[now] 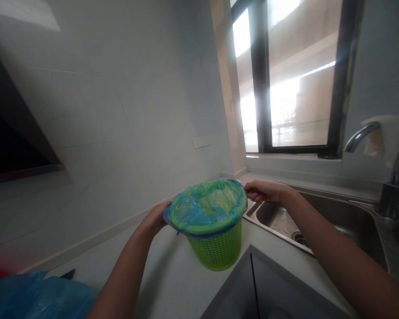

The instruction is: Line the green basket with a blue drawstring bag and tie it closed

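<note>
A green plastic mesh basket (216, 250) stands on the white counter, with a thin blue plastic bag (193, 206) lining its inside and folded out over its rim. At the rim's left side my left hand (158, 217) is closed on the bag's edge, its fingertips partly hidden behind the bag. My right hand (262, 190) pinches the bag's edge at the opposite side of the rim, fingers curled.
To the right is a steel sink (286, 217) with a tap (362, 135) and a cloth (387, 133) draped over it. More blue plastic (43, 297) lies at the lower left, beside something red (0, 268). A wall socket (201, 141) and window stand behind.
</note>
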